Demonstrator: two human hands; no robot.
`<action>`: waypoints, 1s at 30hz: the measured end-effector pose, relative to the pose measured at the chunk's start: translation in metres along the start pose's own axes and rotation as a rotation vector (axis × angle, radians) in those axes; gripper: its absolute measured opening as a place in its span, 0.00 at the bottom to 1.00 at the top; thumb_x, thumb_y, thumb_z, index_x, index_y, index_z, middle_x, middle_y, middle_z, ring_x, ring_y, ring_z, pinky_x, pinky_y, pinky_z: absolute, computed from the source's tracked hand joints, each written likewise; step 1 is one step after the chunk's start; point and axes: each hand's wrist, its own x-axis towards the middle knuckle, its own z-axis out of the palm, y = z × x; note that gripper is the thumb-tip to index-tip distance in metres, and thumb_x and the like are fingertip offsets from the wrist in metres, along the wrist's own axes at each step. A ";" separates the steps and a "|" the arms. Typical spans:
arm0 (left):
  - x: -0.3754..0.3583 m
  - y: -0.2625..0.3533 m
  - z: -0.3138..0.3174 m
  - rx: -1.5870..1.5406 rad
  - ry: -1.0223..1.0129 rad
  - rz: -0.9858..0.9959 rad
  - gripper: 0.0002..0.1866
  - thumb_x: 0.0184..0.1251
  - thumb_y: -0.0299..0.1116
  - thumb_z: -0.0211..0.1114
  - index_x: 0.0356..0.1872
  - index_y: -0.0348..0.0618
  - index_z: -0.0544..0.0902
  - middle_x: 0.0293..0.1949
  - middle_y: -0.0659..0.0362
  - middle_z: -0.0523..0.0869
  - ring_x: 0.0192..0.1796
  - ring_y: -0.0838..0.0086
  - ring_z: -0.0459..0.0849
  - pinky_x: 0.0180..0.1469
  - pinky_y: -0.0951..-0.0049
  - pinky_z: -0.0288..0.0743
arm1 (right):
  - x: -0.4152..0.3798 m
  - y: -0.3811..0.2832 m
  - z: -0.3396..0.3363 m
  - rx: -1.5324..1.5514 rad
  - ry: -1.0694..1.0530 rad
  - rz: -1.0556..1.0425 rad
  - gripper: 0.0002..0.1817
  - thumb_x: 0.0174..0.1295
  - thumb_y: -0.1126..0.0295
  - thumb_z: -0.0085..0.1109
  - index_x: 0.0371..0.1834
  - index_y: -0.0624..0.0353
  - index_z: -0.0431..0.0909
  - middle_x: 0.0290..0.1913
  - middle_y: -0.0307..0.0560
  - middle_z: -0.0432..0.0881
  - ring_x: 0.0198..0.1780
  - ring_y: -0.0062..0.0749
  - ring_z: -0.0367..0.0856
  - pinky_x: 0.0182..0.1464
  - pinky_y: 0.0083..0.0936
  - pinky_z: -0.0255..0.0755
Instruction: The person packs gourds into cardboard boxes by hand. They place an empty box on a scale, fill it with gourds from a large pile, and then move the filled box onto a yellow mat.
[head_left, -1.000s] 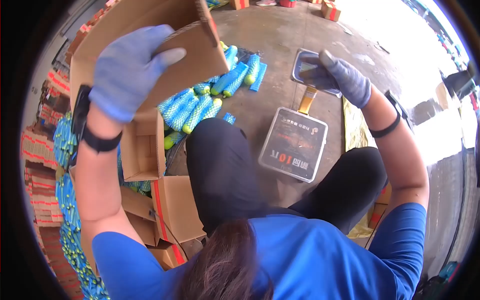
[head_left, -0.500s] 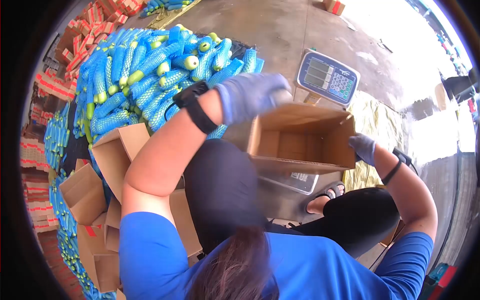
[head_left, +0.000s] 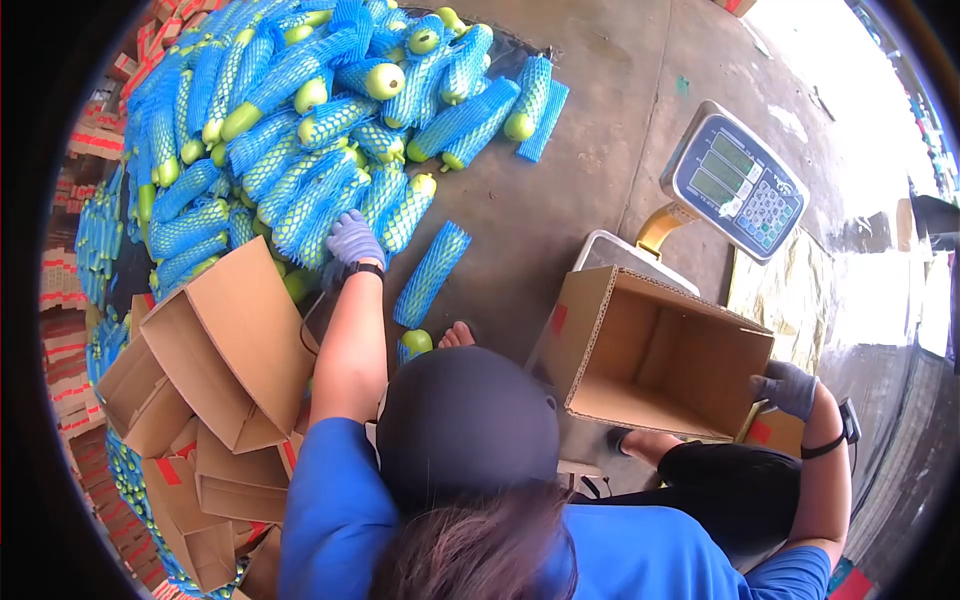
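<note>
My left hand (head_left: 355, 240), in a pale glove, is down on the near edge of a heap of long green gourds (head_left: 325, 215) in blue foam nets. Its fingers are apart and touch a netted gourd, whose underside is hidden. With my right hand (head_left: 785, 388), also gloved, I grip the right edge of a cardboard box (head_left: 610, 395). The box is tilted with its opening facing me, and its inside is bare. It stands by the platform of a scale (head_left: 640, 262), whose display (head_left: 735, 180) rises behind it.
Several open cardboard boxes (head_left: 225, 345) lean together at my left. A netted gourd (head_left: 432, 275) lies apart on the floor, with another gourd (head_left: 414, 344) near my foot. Stacks of red-taped cartons (head_left: 75, 345) line the far left. A yellowish sheet (head_left: 785, 285) lies beyond the scale.
My left hand has gone from the box's upper left side to the gourd heap. The box has shifted and tilted toward me, with my right hand still at its right edge.
</note>
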 end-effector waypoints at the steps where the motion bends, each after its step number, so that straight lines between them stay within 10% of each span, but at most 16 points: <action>1: 0.003 0.000 -0.003 0.010 -0.036 -0.027 0.20 0.71 0.40 0.61 0.62 0.56 0.71 0.55 0.63 0.78 0.59 0.68 0.80 0.55 0.59 0.77 | 0.003 -0.003 -0.002 -0.001 0.018 0.000 0.25 0.69 0.52 0.63 0.58 0.63 0.80 0.48 0.45 0.86 0.50 0.28 0.83 0.50 0.30 0.81; 10: -0.026 -0.029 -0.041 -0.426 -0.155 -0.053 0.41 0.44 0.42 0.77 0.63 0.50 0.70 0.59 0.53 0.80 0.62 0.58 0.81 0.63 0.60 0.77 | 0.013 -0.012 -0.002 -0.417 0.164 -0.064 0.28 0.70 0.50 0.56 0.57 0.65 0.79 0.50 0.58 0.86 0.53 0.43 0.84 0.58 0.34 0.75; 17: -0.002 -0.085 -0.024 -0.684 -0.403 0.050 0.45 0.38 0.42 0.80 0.63 0.36 0.74 0.58 0.44 0.83 0.60 0.55 0.83 0.63 0.61 0.75 | 0.012 -0.013 0.005 -0.230 0.183 -0.135 0.28 0.71 0.50 0.56 0.58 0.66 0.79 0.46 0.53 0.88 0.47 0.37 0.86 0.54 0.33 0.77; 30: -0.135 -0.038 -0.095 -0.702 -0.327 0.435 0.49 0.40 0.37 0.78 0.70 0.42 0.67 0.61 0.44 0.80 0.63 0.54 0.80 0.66 0.64 0.72 | 0.020 0.009 0.006 -0.312 0.116 -0.228 0.28 0.71 0.49 0.54 0.62 0.60 0.78 0.55 0.59 0.84 0.60 0.44 0.82 0.62 0.35 0.72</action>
